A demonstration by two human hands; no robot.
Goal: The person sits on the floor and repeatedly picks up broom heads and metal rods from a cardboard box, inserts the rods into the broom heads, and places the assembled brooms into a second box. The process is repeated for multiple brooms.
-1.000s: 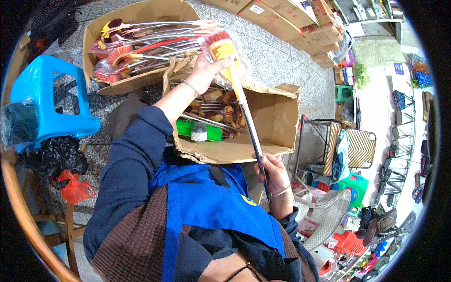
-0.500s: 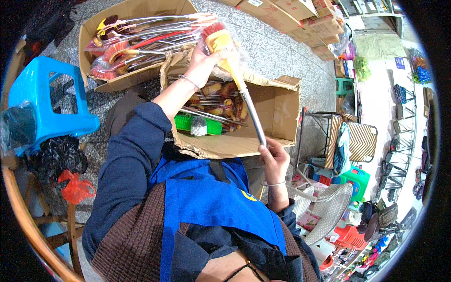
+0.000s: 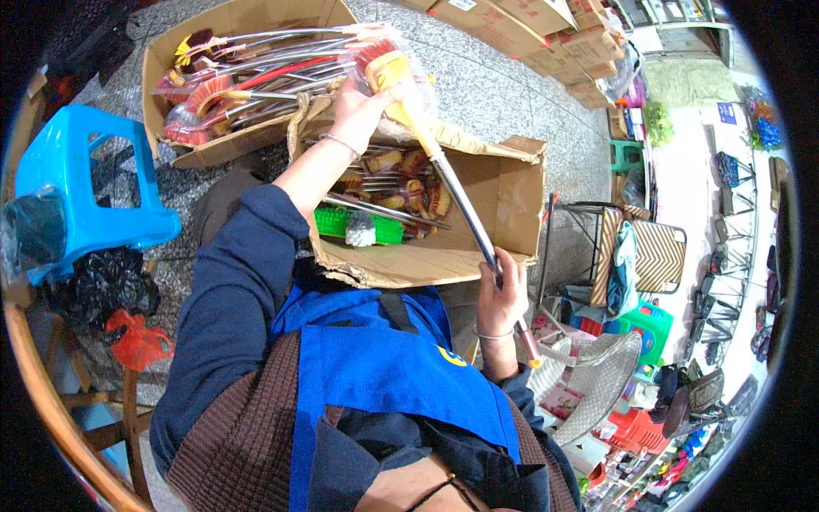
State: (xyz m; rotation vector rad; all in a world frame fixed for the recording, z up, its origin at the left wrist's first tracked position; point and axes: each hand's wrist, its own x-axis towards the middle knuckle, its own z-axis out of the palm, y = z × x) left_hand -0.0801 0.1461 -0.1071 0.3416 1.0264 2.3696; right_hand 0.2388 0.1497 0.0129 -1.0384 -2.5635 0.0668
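Observation:
A long-handled scrub brush [image 3: 391, 70] with red bristles, a yellow head and a silver tube handle [image 3: 465, 205] lies slantwise across my front. Clear plastic film wraps its head. My left hand [image 3: 360, 115] is closed round the head end, above the near box. Lower right, my right hand [image 3: 502, 294] grips the handle, and the red and yellow end tip [image 3: 531, 348] sticks out below it. Under the brush, the near cardboard box [image 3: 503, 192] holds several more brushes with yellow heads and a green bristled brush [image 3: 358, 227].
Behind on the left, another open cardboard box [image 3: 256, 15] is full of similar wrapped brushes. A blue plastic stool [image 3: 81, 183] stands at the left. Stacked cartons [image 3: 533, 34] are at the back. A striped folding chair [image 3: 653, 256] and a woven chair [image 3: 597, 384] stand to the right.
My right hand has moved slightly right and down along the handle, whose red and yellow end now shows below it. The brush head and my left hand have shifted slightly left.

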